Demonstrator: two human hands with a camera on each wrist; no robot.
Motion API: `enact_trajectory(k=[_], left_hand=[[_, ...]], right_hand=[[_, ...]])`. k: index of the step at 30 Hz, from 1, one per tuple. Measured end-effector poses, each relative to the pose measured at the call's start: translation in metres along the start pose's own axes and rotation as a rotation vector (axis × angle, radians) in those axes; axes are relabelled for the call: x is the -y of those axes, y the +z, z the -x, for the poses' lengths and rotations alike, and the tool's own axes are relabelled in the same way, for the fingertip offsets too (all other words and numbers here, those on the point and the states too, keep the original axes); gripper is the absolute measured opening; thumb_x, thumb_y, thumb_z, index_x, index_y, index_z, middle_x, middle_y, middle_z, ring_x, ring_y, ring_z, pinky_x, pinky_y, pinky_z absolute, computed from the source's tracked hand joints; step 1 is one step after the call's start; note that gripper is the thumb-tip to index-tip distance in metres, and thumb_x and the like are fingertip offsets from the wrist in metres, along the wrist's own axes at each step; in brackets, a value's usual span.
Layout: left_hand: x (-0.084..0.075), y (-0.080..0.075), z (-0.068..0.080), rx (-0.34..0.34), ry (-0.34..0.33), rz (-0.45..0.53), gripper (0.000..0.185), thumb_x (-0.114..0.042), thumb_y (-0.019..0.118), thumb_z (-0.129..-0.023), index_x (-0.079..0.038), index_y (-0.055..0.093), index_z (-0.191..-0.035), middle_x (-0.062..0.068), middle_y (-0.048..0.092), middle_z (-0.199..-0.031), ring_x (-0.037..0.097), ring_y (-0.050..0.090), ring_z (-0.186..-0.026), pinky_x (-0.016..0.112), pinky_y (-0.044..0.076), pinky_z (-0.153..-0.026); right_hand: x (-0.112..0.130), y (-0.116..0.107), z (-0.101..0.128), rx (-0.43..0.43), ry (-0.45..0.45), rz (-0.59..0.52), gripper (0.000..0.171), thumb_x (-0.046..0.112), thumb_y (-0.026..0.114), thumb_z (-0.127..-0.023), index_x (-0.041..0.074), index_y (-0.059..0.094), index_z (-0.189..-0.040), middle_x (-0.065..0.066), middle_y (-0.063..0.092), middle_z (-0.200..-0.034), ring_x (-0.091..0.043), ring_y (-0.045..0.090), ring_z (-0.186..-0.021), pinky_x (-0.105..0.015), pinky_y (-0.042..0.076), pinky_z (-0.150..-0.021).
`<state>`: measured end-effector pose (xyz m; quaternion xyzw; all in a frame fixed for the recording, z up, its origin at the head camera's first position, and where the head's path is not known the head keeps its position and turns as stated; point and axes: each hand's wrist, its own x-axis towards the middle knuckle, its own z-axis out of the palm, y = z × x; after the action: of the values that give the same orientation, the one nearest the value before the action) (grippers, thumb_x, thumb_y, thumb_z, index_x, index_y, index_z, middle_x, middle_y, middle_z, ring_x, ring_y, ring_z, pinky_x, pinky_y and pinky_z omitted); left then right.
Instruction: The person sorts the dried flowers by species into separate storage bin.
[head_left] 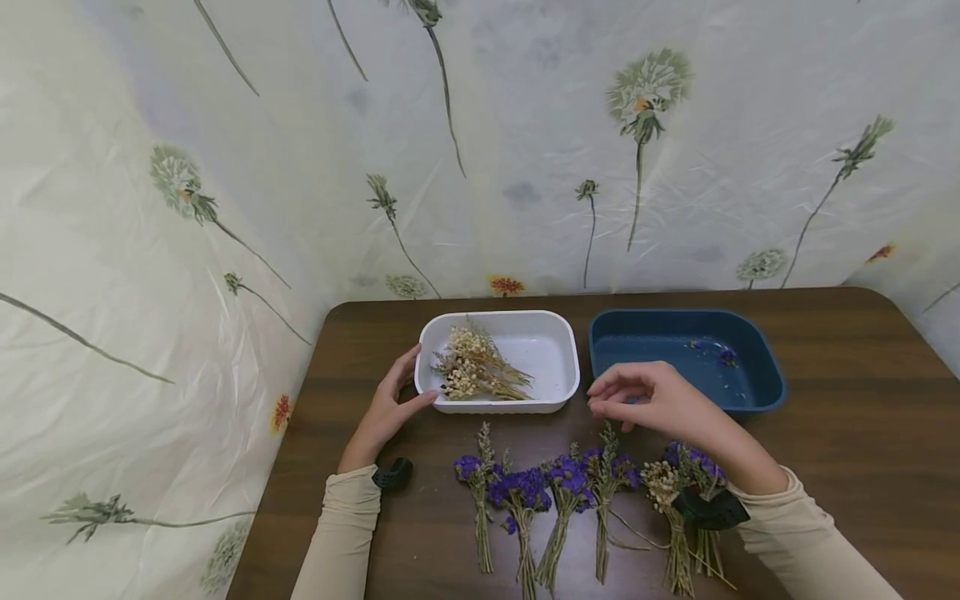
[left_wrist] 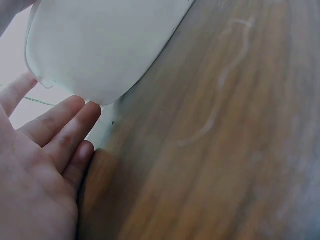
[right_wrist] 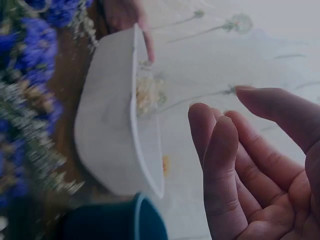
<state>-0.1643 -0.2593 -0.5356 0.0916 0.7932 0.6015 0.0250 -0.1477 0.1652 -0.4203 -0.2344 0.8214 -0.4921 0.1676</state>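
Note:
A white tray (head_left: 546, 348) (left_wrist: 100, 45) (right_wrist: 105, 135) holds cream dried flowers (head_left: 476, 371) (right_wrist: 145, 95). My left hand (head_left: 401, 385) (left_wrist: 45, 150) rests against the tray's left front corner, fingers straight along its end and thumb at the front rim. My right hand (head_left: 622, 393) (right_wrist: 250, 165) hovers over the table between the white tray and a blue tray (head_left: 772, 379) (right_wrist: 110, 220). Its fingers are loosely curled and hold nothing. Several purple flower bunches (head_left: 519, 490) (right_wrist: 35, 55) lie in a row near the front edge, below the right hand.
The blue tray holds only a few purple scraps (head_left: 726, 356). One cream bunch (head_left: 662, 483) lies among the purple ones at the right. A flower-printed sheet (head_left: 525, 150) hangs behind and to the left of the brown table (head_left: 847, 417).

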Motion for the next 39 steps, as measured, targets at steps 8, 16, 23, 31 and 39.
enact_trajectory(k=[8, 16, 23, 31, 39], left_hand=[[0.000, 0.001, 0.000, -0.001, 0.019, 0.001, 0.082, -0.012, 0.075, -0.095, -0.027, 0.032, -0.163, 0.016, 0.045, -0.160, 0.037, 0.043, -0.147, 0.060, 0.031, -0.121], [0.001, 0.000, 0.002, 0.003, 0.009, 0.009, 0.080, -0.014, 0.074, -0.096, -0.030, 0.033, -0.162, 0.013, 0.043, -0.162, 0.036, 0.043, -0.148, 0.061, 0.031, -0.121], [0.003, -0.001, 0.001, 0.007, 0.008, 0.009, 0.080, -0.015, 0.074, -0.096, -0.031, 0.032, -0.162, 0.013, 0.044, -0.162, 0.036, 0.042, -0.148, 0.061, 0.031, -0.121], [0.004, -0.002, 0.000, 0.001, 0.019, 0.009, 0.080, -0.015, 0.075, -0.095, -0.031, 0.033, -0.162, 0.014, 0.045, -0.160, 0.036, 0.043, -0.147, 0.061, 0.031, -0.121], [0.004, 0.000, -0.001, 0.007, 0.020, 0.009, 0.080, -0.015, 0.075, -0.095, -0.031, 0.033, -0.162, 0.014, 0.044, -0.161, 0.036, 0.042, -0.148, 0.061, 0.030, -0.122]], right_hand=[[-0.017, 0.001, 0.032, -0.023, 0.014, -0.045, 0.016, 0.018, 0.071, -0.099, 0.010, 0.073, -0.112, -0.015, 0.078, -0.101, -0.014, 0.075, -0.083, -0.036, 0.060, -0.064], [-0.023, 0.006, 0.053, -0.079, 0.049, 0.015, 0.020, 0.021, 0.073, -0.098, 0.007, 0.073, -0.113, -0.002, 0.077, -0.101, -0.010, 0.074, -0.087, -0.032, 0.061, -0.068], [-0.027, 0.024, 0.072, -0.217, 0.135, 0.178, 0.017, 0.025, 0.079, -0.092, 0.012, 0.075, -0.104, 0.005, 0.077, -0.093, 0.002, 0.071, -0.079, -0.025, 0.056, -0.064], [-0.035, 0.035, 0.090, -0.282, 0.152, 0.252, 0.011, 0.017, 0.083, -0.087, 0.015, 0.075, -0.094, 0.010, 0.076, -0.083, 0.003, 0.068, -0.070, -0.021, 0.054, -0.062], [-0.046, 0.038, 0.105, -0.308, 0.210, 0.296, 0.012, 0.019, 0.085, -0.086, 0.016, 0.074, -0.091, 0.011, 0.074, -0.078, 0.006, 0.065, -0.067, -0.021, 0.053, -0.062]])
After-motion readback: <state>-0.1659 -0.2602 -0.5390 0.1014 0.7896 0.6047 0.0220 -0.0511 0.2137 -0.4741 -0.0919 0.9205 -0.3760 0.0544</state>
